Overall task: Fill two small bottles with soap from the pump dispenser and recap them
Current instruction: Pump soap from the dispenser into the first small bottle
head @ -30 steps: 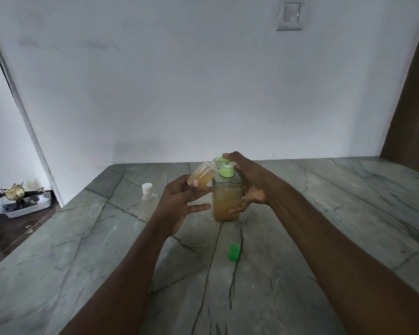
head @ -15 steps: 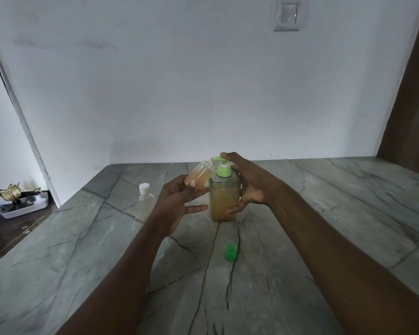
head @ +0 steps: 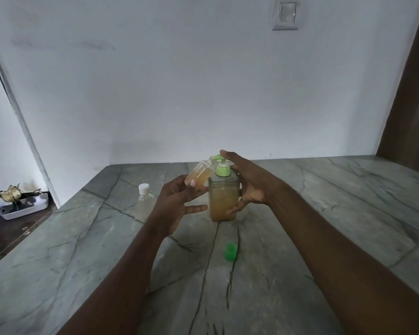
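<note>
A clear pump dispenser (head: 223, 204) with amber soap and a green pump head stands mid-table. My right hand (head: 249, 187) wraps its right side, with the forefinger on top of the pump head. My left hand (head: 179, 201) holds a small uncapped bottle (head: 198, 176) tilted, its mouth up at the green spout; amber soap fills its lower part. A second small clear bottle (head: 144, 201) with a white cap stands to the left. A green cap (head: 230, 251) lies on the table nearer to me.
The grey veined stone table (head: 324, 226) ends at a white wall behind. Its left edge drops to a dark floor where a white tray (head: 22, 207) with small items sits. A dark wooden panel (head: 411, 93) rises at the right.
The pump head stands a little higher under my right forefinger than before. The small bottle stays at the spout. The view has shifted slightly.
</note>
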